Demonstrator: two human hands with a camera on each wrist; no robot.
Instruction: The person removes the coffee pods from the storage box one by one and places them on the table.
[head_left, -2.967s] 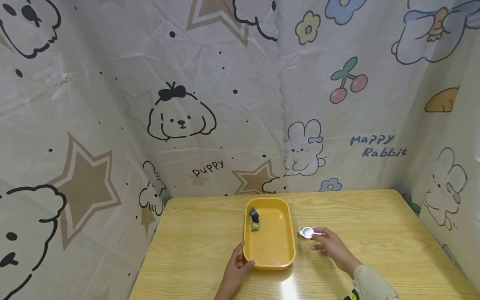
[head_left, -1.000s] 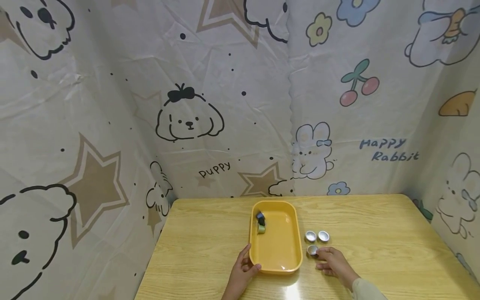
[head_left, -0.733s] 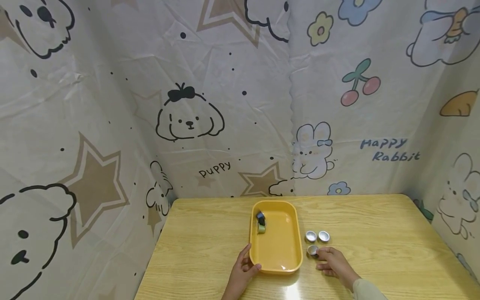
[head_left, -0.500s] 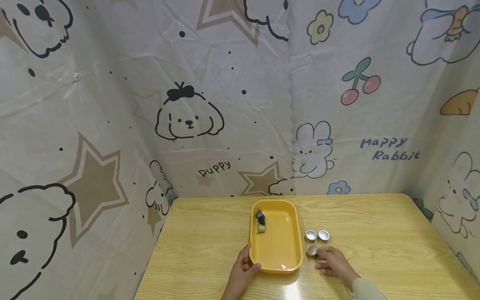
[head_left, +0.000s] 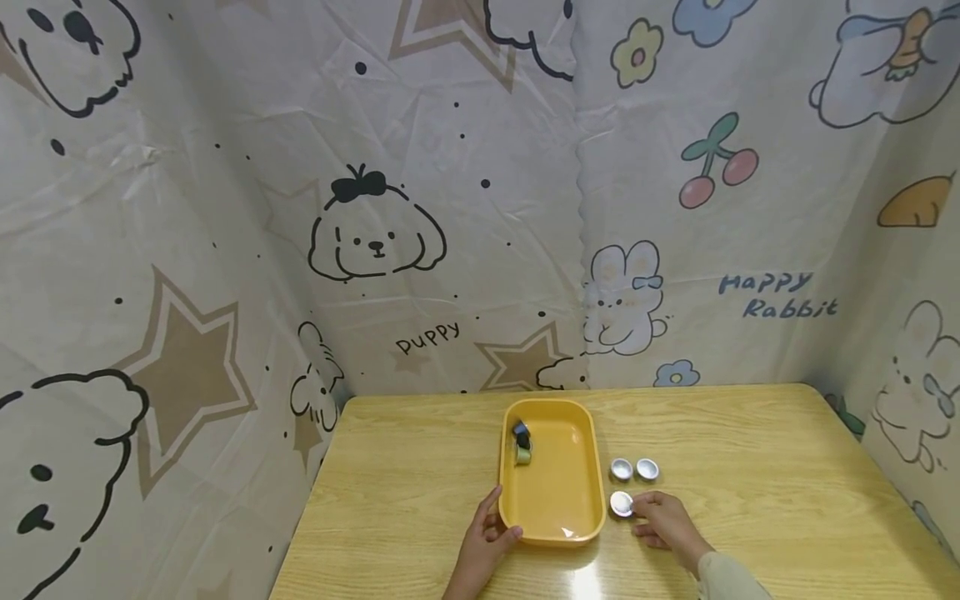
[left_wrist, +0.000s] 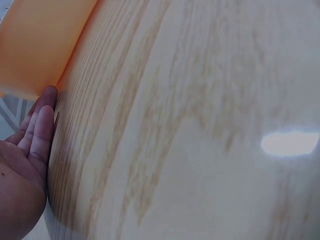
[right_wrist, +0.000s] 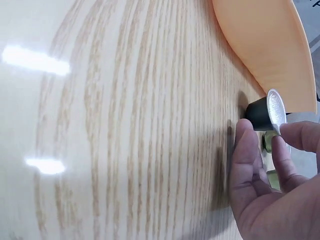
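In the head view, my right hand [head_left: 663, 521] pinches a dark coffee capsule [right_wrist: 259, 114] by its rim, close over the table beside the tray. Its silver foil lid [head_left: 621, 503] shows. Two more coffee capsules stand just beyond it, foil side up, one on the left [head_left: 621, 469] and one on the right [head_left: 647, 469]. My left hand [head_left: 483, 542] holds the near left corner of the yellow tray [head_left: 551, 533], thumb at the front rim and index finger along the side. Fingers [left_wrist: 45, 122] of that hand lie against the tray wall in the left wrist view.
Inside the tray, along its left wall, lie a blue capsule [head_left: 520, 429], a black capsule [head_left: 523, 442] and a green capsule [head_left: 522, 457]. The wooden table [head_left: 405, 475] meets a patterned curtain [head_left: 480, 250] at the back.
Since three seconds ago, my right hand has moved toward the front with one capsule, away from the other two. In the last half second that capsule has tilted, showing more lid. My left hand stays put.
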